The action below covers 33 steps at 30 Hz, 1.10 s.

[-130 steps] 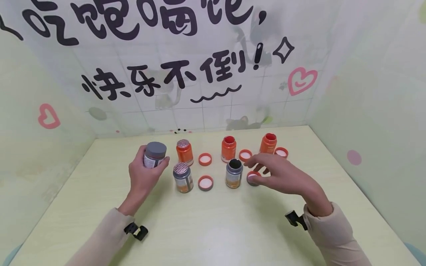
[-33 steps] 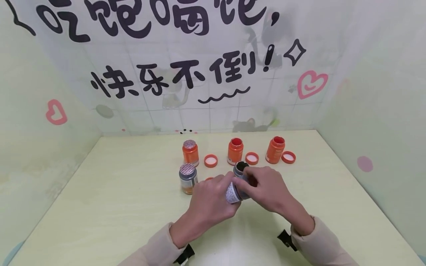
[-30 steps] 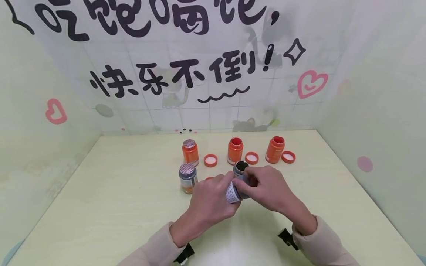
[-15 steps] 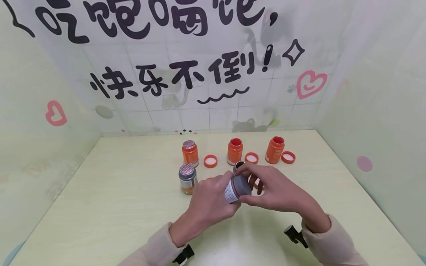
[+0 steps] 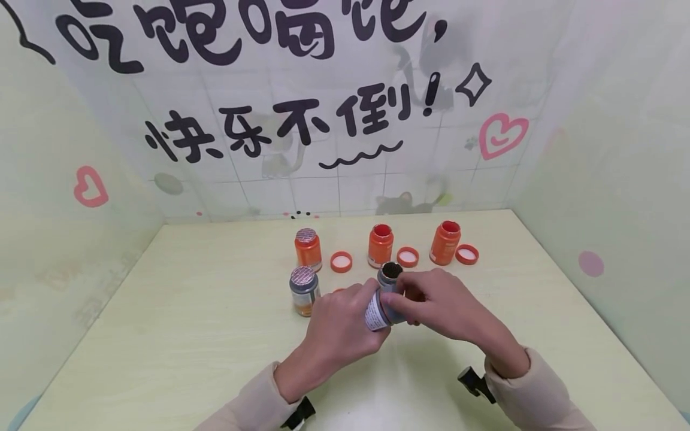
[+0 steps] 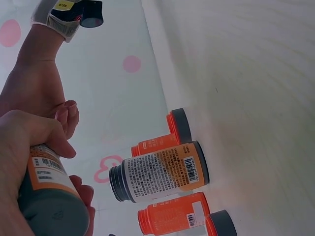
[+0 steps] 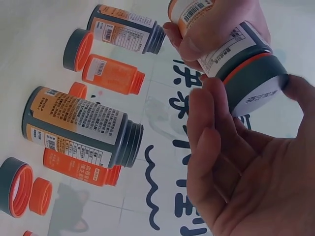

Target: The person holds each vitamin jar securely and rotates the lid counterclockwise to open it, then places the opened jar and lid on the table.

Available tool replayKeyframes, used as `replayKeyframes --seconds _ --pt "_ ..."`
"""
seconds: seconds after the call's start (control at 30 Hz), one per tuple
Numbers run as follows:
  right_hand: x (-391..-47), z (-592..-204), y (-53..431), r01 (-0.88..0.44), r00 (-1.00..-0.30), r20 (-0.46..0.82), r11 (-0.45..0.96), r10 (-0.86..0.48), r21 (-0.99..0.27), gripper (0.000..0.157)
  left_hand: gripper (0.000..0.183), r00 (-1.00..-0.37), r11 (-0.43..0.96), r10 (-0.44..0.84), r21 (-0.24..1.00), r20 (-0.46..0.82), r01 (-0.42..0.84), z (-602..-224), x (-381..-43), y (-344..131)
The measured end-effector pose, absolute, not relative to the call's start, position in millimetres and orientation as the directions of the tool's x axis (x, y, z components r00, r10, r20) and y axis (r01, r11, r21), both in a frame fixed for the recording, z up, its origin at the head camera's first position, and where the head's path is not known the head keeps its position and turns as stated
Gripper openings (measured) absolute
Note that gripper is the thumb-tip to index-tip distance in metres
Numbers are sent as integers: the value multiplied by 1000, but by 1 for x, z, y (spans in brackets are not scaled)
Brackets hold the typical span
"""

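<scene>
In the head view my left hand [image 5: 342, 320] grips a grey pill bottle [image 5: 375, 313] with a white label, tilted toward the right. My right hand [image 5: 444, 305] meets it from the right. The right wrist view shows the bottle's grey cap [image 7: 258, 81] seated on its neck, an orange-red band at the lower edge. Thumb and fingertips of the right hand pinch this cap from opposite sides. Bottle body and base [image 6: 54, 196] appear in the left wrist view, inside the left hand's fingers. Just behind the hands stands an uncapped grey bottle [image 7: 78, 125], partly hidden in the head view.
A foil-sealed grey bottle [image 5: 304, 293] stands left of the hands. Behind are a foil-sealed orange bottle [image 5: 308, 250] and two opened orange ones [image 5: 381, 246], [image 5: 445, 244]. Orange caps [image 5: 341, 261] lie upturned beside them. Grey caps [image 7: 12, 187] lie among the bottles.
The left hand has brought the capped bottle from the left to the middle. The right hand has come to it, loosened its fingers from the cap half a second ago and closed on it again.
</scene>
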State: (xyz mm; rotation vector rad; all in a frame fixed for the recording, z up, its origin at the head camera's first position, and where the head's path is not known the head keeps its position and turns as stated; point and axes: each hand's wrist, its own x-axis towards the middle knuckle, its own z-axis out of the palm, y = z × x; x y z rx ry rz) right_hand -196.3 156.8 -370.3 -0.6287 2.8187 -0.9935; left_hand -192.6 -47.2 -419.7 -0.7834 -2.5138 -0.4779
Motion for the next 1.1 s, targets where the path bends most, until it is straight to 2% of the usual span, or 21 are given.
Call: replayKeyframes --seconds 0.1,0.27,0.47,0.6,0.67,0.77,0.87,0.97,1.1 --pt "-196 -370 159 -393 -887 66 672 -457 -628 21 43 -735 779 442 186 514 598 -420 -193 -48" --pt "-197 -371 165 -521 -804 149 561 -576 -644 40 46 -746 772 440 214 499 599 -419 -193 -48" --pt "-199 -369 168 -591 -746 209 486 -632 -644 50 47 -753 761 426 252 501 598 -420 -193 -49" --pt "-199 -368 166 -571 -770 203 511 -605 -642 53 46 -746 762 429 239 509 601 -421 -193 -48" --pt "-198 -368 165 -538 -804 188 556 -564 -634 47 46 -740 764 434 226 514 605 -421 -193 -47" --pt "-196 -368 161 -456 -866 137 647 -480 -611 30 44 -733 768 434 210 523 605 -421 -192 -47" --pt "-195 -369 159 -373 -905 63 715 -421 -591 30 43 -734 770 430 211 526 602 -421 -191 -47" --pt "-195 -370 158 -336 -911 13 723 -412 -604 34 42 -736 770 428 215 524 600 -421 -191 -47" --pt "-195 -369 160 -386 -885 38 688 -463 -615 28 44 -738 771 429 215 520 599 -421 -192 -47"
